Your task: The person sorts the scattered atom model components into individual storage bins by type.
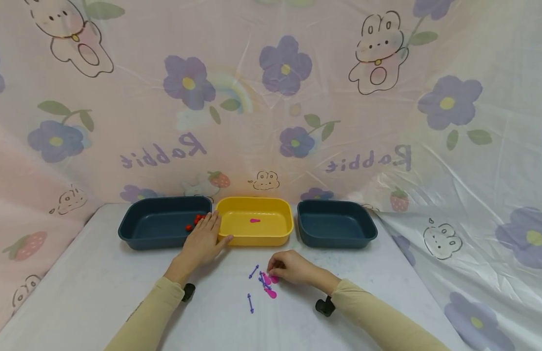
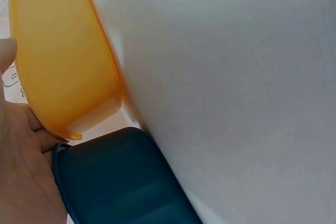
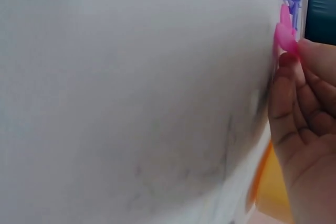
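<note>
My left hand (image 1: 202, 245) rests across the adjoining rims of the left dark blue bin (image 1: 154, 242) and the yellow bin (image 1: 253, 241), its fingers straight and its thumb spread along the yellow front. In the left wrist view the palm lies against both rims. My right hand (image 1: 292, 268) is down at a small pile on the table. Its thumb and index finger pinch a pink paddle-shaped piece (image 3: 285, 37). Beside it lie more pink pieces (image 1: 271, 294) and several purple rods with knobbed ends (image 1: 250, 303). One pink piece (image 1: 255, 221) lies inside the yellow bin.
Several small red pieces (image 1: 189, 227) sit in the left bin, partly hidden by my left hand. Another dark blue bin (image 1: 336, 241) stands at the right of the row. A patterned curtain (image 1: 271, 122) hangs behind the white table (image 1: 218, 321).
</note>
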Demonstrator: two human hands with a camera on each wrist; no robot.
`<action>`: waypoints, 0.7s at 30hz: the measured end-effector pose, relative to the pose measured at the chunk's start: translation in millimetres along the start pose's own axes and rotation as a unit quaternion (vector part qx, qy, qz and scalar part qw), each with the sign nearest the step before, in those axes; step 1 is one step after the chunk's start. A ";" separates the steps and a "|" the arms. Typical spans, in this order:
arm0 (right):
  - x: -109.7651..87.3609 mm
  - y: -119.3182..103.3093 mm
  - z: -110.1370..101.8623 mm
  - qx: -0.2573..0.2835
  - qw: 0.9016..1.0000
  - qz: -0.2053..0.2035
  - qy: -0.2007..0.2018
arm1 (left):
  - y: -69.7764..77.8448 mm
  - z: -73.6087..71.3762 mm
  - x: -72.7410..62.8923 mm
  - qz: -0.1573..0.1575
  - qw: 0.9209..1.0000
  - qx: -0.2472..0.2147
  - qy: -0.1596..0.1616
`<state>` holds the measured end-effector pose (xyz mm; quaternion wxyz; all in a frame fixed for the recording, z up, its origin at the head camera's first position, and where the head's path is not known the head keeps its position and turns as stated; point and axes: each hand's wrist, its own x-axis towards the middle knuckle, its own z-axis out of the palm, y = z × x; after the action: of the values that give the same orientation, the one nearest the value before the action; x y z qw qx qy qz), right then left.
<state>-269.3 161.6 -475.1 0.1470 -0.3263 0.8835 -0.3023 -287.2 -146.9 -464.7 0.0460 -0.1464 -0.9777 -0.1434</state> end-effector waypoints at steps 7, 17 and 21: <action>-6.0 -4.7 -8.2 0.030 0.998 -0.009 0.045 | 1.2 0.2 -0.5 -0.006 1.000 -0.002 -0.002; -7.9 -8.5 -17.3 0.065 0.986 -0.033 0.148 | 3.3 -2.3 -3.7 0.001 1.000 -0.006 0.003; -4.0 -8.8 -21.0 0.087 0.977 -0.023 0.192 | 3.4 -2.5 -3.3 0.002 1.000 -0.002 0.004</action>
<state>-271.6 168.1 -453.1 -0.0042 -0.2680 0.8579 -0.4383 -282.9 -145.4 -461.8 0.0500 -0.1477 -0.9769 -0.1460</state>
